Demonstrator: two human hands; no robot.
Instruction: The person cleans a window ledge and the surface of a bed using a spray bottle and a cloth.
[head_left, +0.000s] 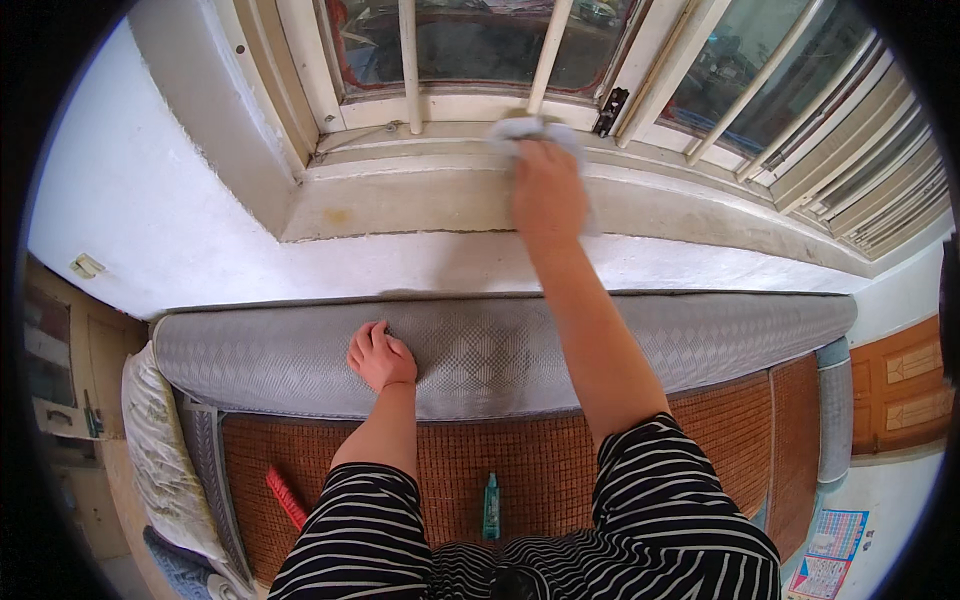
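My right hand (551, 191) is stretched forward, pressing a pale cloth (571, 140) against the lower wooden frame of the barred window (480, 52), near the foot of a white bar. Motion blurs both hand and cloth a little. Below the cloth runs the window sill (405, 199), with a small yellow stain at its left. My left hand (382, 356) rests with curled fingers on the grey patterned sofa backrest (495, 352); nothing shows in its grasp, though the underside of the fingers is hidden.
On the brown woven seat mat (465, 450) stand a green bottle (491, 506) and a red object (285, 496). A pale covered cushion (161, 442) forms the left end. A black metal latch (612, 112) sits right of the cloth. Window bars (412, 67) stand before the glass.
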